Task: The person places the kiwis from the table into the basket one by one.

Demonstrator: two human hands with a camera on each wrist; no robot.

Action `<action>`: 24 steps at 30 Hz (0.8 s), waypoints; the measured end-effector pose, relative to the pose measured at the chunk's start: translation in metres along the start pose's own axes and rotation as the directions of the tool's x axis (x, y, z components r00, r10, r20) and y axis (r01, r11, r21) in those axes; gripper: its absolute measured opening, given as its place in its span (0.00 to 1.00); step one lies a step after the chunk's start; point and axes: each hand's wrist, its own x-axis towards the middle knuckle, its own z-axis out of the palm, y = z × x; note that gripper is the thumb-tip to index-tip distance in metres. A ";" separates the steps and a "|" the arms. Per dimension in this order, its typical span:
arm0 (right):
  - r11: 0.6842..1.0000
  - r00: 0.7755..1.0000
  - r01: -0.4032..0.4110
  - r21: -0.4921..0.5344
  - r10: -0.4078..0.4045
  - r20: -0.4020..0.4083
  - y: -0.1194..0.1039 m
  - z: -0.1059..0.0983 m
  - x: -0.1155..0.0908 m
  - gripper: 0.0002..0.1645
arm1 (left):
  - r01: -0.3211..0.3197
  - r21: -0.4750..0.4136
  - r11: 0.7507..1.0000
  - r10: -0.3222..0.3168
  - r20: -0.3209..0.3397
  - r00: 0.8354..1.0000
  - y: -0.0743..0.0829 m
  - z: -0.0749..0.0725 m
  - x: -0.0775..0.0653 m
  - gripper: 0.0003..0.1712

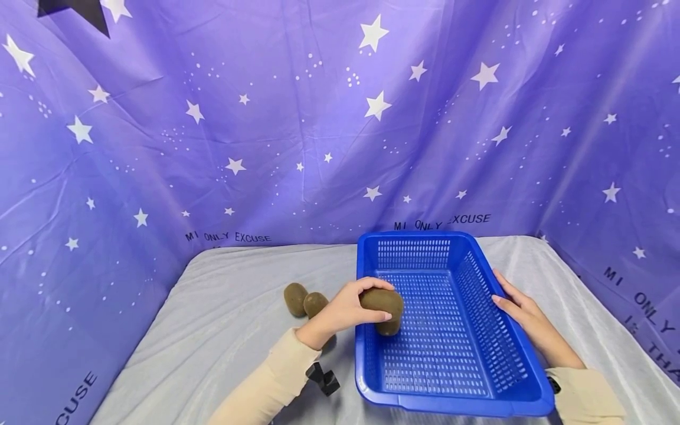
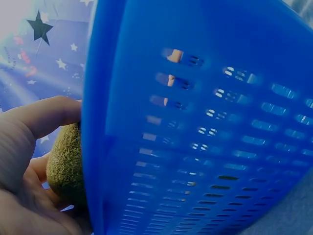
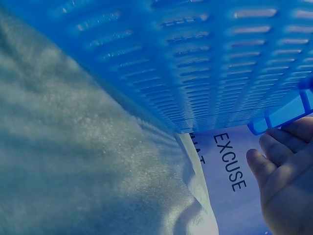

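My left hand grips a brown fuzzy kiwi just inside the left rim of a blue plastic basket. Under that fruit shows the rounded end of what looks like another kiwi; whether it rests on the basket floor I cannot tell. In the left wrist view, thumb and fingers curl about the held kiwi behind the basket's rim. My right hand touches the basket's right side from outside, its fingers fairly straight. From the right wrist, the hand appears beneath the rim.
More kiwis lie on the grey cloth left of the basket: one kiwi, a second kiwi beside it, and another partly hidden behind my left wrist. A black device sits at that wrist. Purple star-printed curtains surround the table.
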 end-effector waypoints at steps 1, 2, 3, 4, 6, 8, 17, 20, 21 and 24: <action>1.000 1.000 -0.002 -0.003 0.002 -0.001 0.000 0.000 0.000 0.37 | 0.001 -0.001 1.000 -0.001 0.002 1.000 0.000 0.001 0.000 0.25; 1.000 1.000 -0.005 0.005 0.005 0.002 0.000 0.000 0.000 0.37 | 0.001 -0.002 1.000 -0.001 0.004 1.000 0.000 0.001 0.000 0.25; 1.000 1.000 -0.007 0.013 0.007 0.006 0.000 0.000 0.000 0.37 | -0.002 -0.001 1.000 0.002 0.009 1.000 0.000 0.002 0.000 0.25; 1.000 1.000 -0.011 0.021 0.011 0.008 -0.001 0.000 0.000 0.37 | -0.005 -0.001 1.000 0.005 0.013 1.000 -0.001 0.002 0.000 0.25; 1.000 1.000 -0.012 0.028 0.012 0.013 -0.001 0.000 0.001 0.37 | -0.013 0.001 1.000 0.013 0.019 1.000 -0.005 0.002 0.000 0.25; 0.999 1.000 -0.014 0.035 0.014 0.019 -0.001 0.000 0.001 0.36 | -0.022 -0.011 1.000 0.023 0.027 0.999 -0.012 0.003 0.001 0.24; 0.999 1.000 -0.015 0.032 0.014 0.023 -0.002 0.000 0.001 0.36 | -0.078 -0.051 0.996 0.078 0.003 0.997 -0.048 0.000 0.009 0.22; 1.000 1.000 -0.003 -0.001 0.003 0.013 -0.001 0.000 0.001 0.37 | -0.078 -0.061 0.995 0.078 0.009 0.997 -0.048 0.000 0.009 0.21; 1.000 1.000 0.002 -0.012 -0.002 0.009 -0.001 0.000 0.001 0.37 | -0.075 -0.063 0.995 0.076 0.011 0.997 -0.048 -0.001 0.008 0.21; 1.000 1.000 0.015 -0.023 -0.015 0.004 0.000 0.000 0.001 0.36 | -0.068 -0.070 0.995 0.069 0.014 0.998 -0.047 -0.001 0.008 0.21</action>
